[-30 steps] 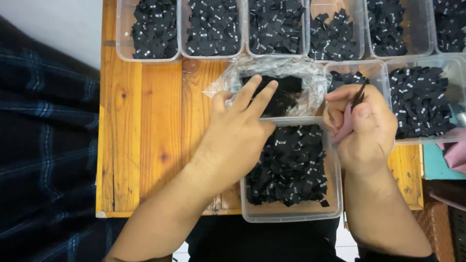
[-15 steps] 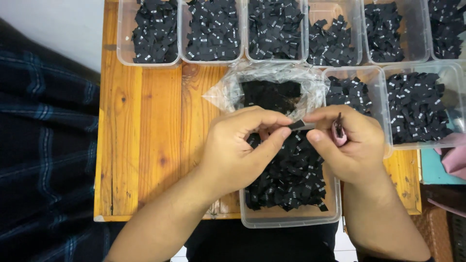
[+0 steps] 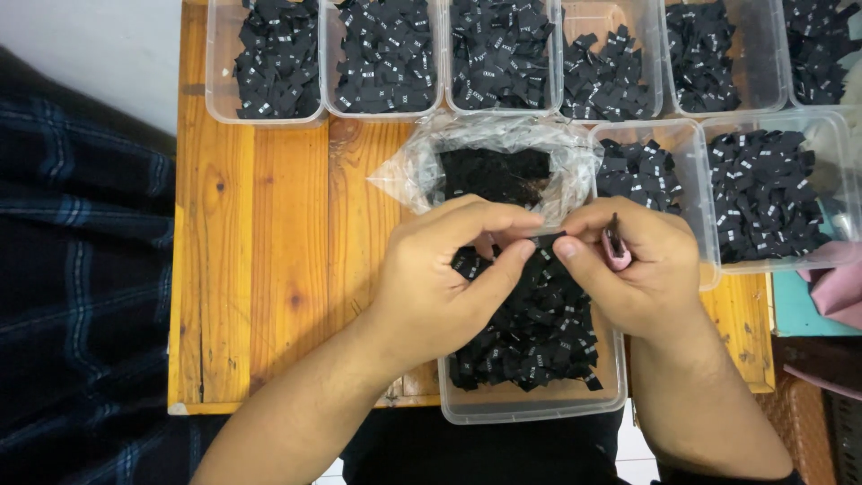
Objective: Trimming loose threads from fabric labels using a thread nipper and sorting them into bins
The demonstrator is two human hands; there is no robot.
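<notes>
At the centre of the frame the left hand (image 3: 449, 278) and the right hand (image 3: 642, 269) meet fingertip to fingertip over a clear rectangular plastic tub of small black woven fabric labels (image 3: 530, 359), which sits at the near edge of the orange-brown wooden table (image 3: 269, 251); both hands are closed in a pinch, and between the left thumb and forefinger and the right thumb a small dark piece, apparently one label (image 3: 537, 235), is held, though it is too hidden to be sure of its shape; what shows of it runs left to right across the frame, level with both sets of fingertips, so neither hand is nearer than the other; the right hand also grips a small pink-handled tool with a dark tip (image 3: 614, 247), which stands nearly upright in its fist, tip toward the top of the frame, just right of the pinch; directly above the hands lies a crumpled clear plastic bag holding a stack of black fabric (image 3: 494, 171); along the top of the frame runs a row of clear plastic bins filled with black labels (image 3: 386, 54), and two more such bins (image 3: 763, 193) sit at the right.

Compared with half a second ago, the hands are in nearly the same joined pose, fingertips slightly tighter together; a second ago the left hand lay spread on the bag and the right was apart, by the right-hand bins.
</notes>
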